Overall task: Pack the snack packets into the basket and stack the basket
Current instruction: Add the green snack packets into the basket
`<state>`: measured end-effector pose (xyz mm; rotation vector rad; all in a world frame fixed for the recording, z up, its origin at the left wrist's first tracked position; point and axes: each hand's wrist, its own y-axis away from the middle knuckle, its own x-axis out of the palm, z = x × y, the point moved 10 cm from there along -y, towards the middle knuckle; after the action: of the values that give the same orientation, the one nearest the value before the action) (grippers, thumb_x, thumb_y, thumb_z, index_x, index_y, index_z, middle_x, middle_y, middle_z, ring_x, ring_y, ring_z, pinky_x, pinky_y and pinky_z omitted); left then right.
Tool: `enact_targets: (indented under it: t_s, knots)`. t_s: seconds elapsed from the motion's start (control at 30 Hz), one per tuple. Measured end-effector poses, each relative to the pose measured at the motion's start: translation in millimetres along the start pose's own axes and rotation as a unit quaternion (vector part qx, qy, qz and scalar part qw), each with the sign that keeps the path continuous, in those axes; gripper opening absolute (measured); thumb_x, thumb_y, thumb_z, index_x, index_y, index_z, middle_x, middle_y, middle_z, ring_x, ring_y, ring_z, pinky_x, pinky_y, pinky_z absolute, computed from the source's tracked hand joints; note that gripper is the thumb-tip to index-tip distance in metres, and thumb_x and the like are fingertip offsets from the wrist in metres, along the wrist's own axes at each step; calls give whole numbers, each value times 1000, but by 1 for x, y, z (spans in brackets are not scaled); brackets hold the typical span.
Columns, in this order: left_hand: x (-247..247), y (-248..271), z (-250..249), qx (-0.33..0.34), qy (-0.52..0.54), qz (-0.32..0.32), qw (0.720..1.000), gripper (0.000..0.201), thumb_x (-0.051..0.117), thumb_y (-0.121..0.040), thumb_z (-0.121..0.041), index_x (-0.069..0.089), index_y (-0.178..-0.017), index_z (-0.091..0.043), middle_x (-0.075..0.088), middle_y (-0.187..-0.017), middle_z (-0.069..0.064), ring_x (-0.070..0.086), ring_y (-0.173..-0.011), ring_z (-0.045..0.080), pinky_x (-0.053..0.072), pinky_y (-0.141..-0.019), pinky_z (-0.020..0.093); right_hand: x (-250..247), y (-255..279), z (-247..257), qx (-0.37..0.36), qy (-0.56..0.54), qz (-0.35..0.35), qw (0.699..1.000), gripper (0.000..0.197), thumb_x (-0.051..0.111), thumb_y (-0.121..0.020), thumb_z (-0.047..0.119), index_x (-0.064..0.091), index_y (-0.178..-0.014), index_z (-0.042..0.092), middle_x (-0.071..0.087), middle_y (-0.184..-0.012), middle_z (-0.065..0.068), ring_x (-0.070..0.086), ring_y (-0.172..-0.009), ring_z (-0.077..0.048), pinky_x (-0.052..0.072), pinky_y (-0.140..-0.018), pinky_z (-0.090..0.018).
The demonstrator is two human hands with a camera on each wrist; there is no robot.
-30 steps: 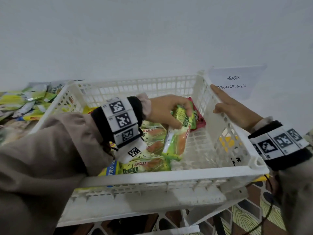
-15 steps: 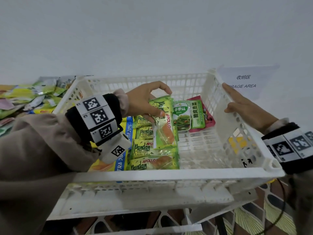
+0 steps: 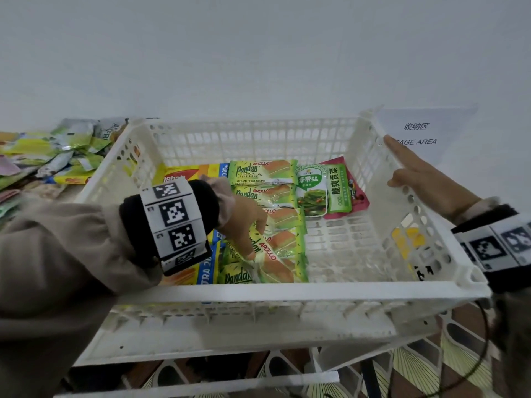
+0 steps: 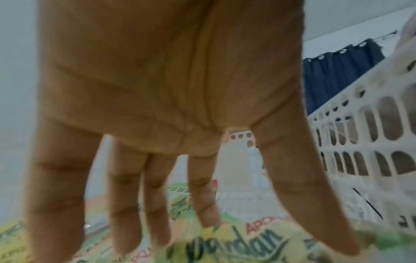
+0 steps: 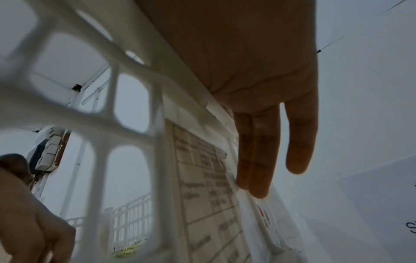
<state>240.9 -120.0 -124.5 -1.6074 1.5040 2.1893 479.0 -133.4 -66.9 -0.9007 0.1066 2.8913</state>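
Observation:
A white slatted basket (image 3: 258, 291) holds several snack packets. My left hand (image 3: 253, 237) is inside it, its straight fingers touching a green Pandan packet (image 3: 275, 262) that lies tilted across the near end of a column of like packets. In the left wrist view the fingers (image 4: 157, 213) reach down onto that packet (image 4: 236, 245), none curled round it. My right hand (image 3: 422, 182) rests flat on the basket's right rim, with its fingers (image 5: 258, 160) straight along the wall (image 5: 157, 138).
More packets lie at the basket's far end: Pandan (image 3: 264, 170), two green ones (image 3: 311, 191), a yellow one (image 3: 189, 173). A loose pile of packets (image 3: 57, 150) sits outside at left. A "storage area" sign (image 3: 422, 133) is behind right. Another white basket (image 3: 230, 340) sits underneath.
My left hand brought the Pandan packet down into the basket, laid it on the column toward the near side and loosened its grip. The right hand stayed on the rim.

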Motion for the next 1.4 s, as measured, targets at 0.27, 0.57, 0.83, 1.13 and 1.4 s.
enact_targets:
  t_s: [0.27,0.57,0.83,1.13,1.4]
  knots:
    - [4,-13,-5,57,-5,-25,998,49,74,-74,-29,54,-117,-18,55,-111,-1,47,-96,13,37,-86,24,0,-1,0,1,-1,2,1000,86,45,-64,24,19,-145,35,19,-138,30,33,-112,0,32,-79,-18]
    - [7,-12,-29,95,-5,-15,995,52,70,-76,-40,49,-117,-14,50,-92,-1,44,-78,15,30,-58,15,1,3,4,9,19,6,1000,83,47,-70,23,16,-146,35,14,-139,30,23,-135,-4,28,-94,-22]
    - [14,-13,-38,110,22,-13,994,55,72,-76,-30,43,-120,-12,46,-76,-5,44,-77,18,32,-58,21,0,6,6,12,24,1,1000,80,51,-75,19,16,-146,33,16,-148,22,27,-131,-6,28,-92,-18]
    - [-12,10,-56,245,93,-68,963,72,81,-67,-21,47,-131,-21,48,-94,-1,46,-95,20,37,-83,23,1,7,9,7,48,5,999,70,42,-89,1,14,-147,30,14,-138,27,12,-129,9,16,-103,-16]
    - [22,3,-48,199,-50,25,979,83,72,-77,-31,22,-143,-30,1,-154,3,2,-140,24,1,-113,40,0,8,10,11,65,5,998,71,43,-89,3,15,-147,32,13,-152,19,12,-125,11,14,-102,-14]
